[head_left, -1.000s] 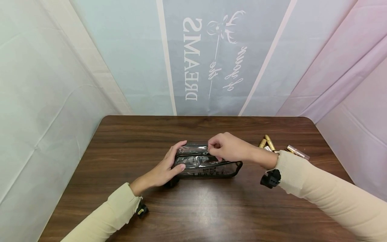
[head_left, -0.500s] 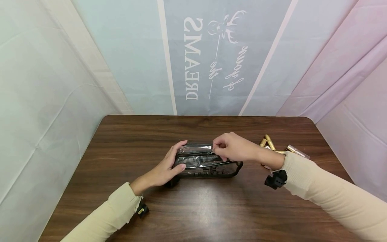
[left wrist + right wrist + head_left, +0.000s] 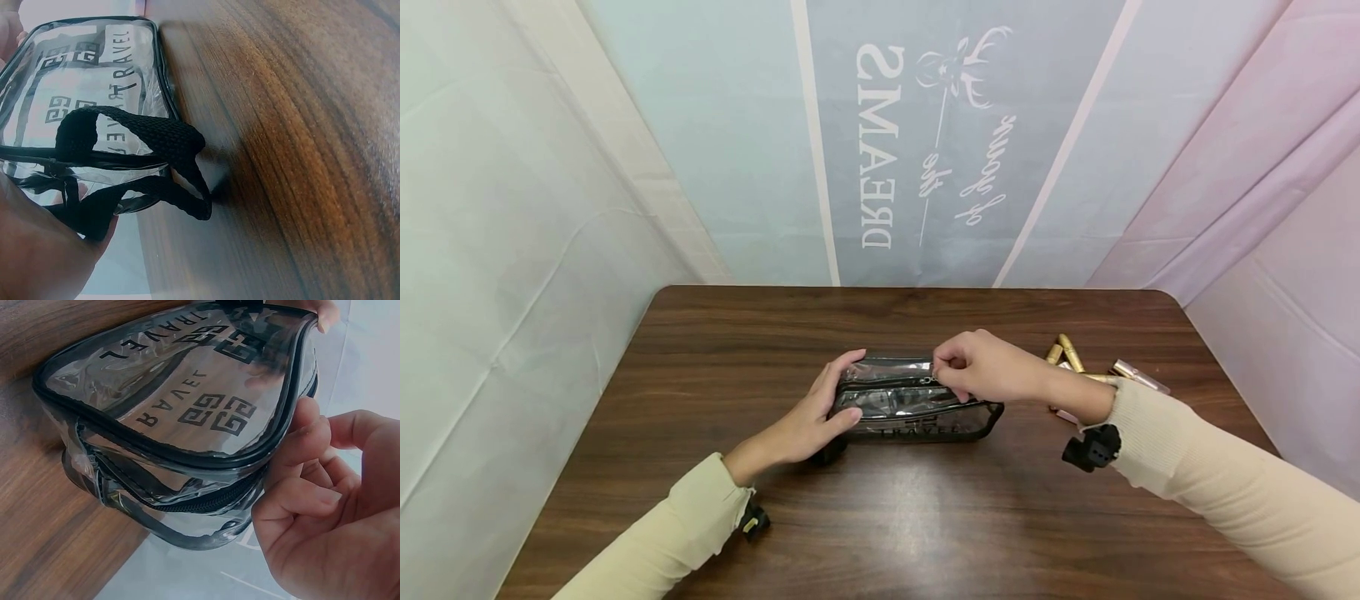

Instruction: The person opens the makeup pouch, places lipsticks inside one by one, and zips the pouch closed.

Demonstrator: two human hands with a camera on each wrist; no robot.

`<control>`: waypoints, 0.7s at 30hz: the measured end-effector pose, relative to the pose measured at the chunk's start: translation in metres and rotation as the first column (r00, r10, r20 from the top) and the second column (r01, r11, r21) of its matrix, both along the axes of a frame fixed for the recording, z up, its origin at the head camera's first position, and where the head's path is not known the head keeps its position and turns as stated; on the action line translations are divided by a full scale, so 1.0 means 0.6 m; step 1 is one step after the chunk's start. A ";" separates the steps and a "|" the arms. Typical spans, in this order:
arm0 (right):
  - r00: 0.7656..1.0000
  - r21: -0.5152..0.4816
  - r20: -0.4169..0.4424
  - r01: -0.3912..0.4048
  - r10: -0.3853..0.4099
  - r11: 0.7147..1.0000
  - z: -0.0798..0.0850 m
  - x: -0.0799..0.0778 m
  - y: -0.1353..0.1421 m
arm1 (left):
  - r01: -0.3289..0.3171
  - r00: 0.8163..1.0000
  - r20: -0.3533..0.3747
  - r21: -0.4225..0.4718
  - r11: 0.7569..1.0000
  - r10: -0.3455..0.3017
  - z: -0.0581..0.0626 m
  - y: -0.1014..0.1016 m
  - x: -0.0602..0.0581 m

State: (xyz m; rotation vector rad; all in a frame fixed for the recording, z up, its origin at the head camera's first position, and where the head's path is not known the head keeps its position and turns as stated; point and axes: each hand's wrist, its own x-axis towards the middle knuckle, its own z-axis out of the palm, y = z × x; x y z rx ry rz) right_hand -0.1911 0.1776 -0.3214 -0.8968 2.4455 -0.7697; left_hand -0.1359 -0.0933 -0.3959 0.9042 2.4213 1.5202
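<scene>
A clear toiletry bag [image 3: 887,404] with black piping and the word TRAVEL lies on the table in the head view. My left hand [image 3: 811,412] holds its left end, thumb on the near side and fingers over the far side. With thumb and fingertips my right hand [image 3: 988,367] pinches the zipper pull [image 3: 927,380] on top, near the right part of the bag. The right wrist view shows the black zipper [image 3: 209,503] running round the bag's end beside my curled fingers. A black strap loop [image 3: 137,128] sticks out at the left end in the left wrist view.
Several gold tubes [image 3: 1071,353] and a pinkish, silvery tube [image 3: 1138,377] lie on the dark wooden table [image 3: 715,350] behind the right forearm, partly covered by it. A printed cloth backdrop [image 3: 955,208] hangs right behind the table's far edge.
My right hand has slid a little to the right along the top of the bag with the zipper pull, slowing toward now. The left hand and the bag have stayed in place.
</scene>
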 end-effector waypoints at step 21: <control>0.999 0.015 0.022 0.028 -0.028 0.999 0.003 0.001 0.028 | 0.007 1.000 -0.027 -0.001 1.000 -0.007 -0.002 -0.001 -0.002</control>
